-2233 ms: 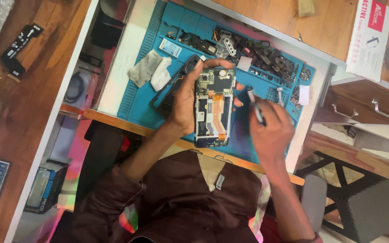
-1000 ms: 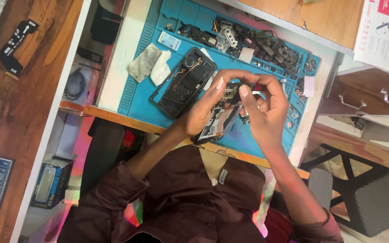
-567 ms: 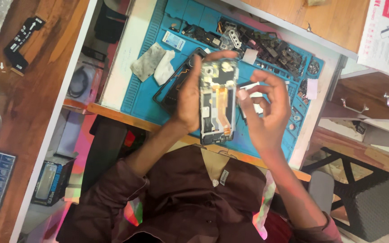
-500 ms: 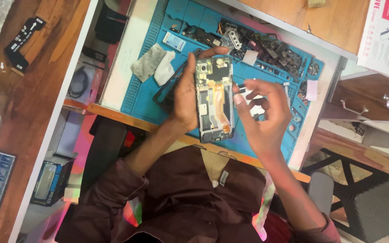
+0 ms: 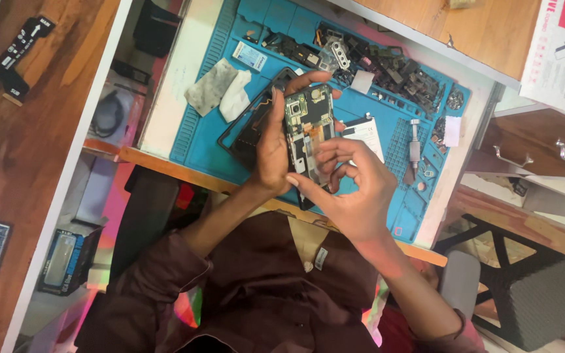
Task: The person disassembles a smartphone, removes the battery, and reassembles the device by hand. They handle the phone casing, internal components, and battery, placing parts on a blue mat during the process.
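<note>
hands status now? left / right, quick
Left hand: closed around the opened phone, holding it above the blue mat.
Right hand: fingers curled, fingertips on the phone's lower half; whether it pinches anything cannot be told.

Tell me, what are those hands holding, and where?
The left hand grips an opened phone by its long edges; the right hand touches its lower part with its fingertips.

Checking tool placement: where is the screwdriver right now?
In the head view the screwdriver lies on the blue mat, right of the opened phone and below the pile of small parts.
</note>
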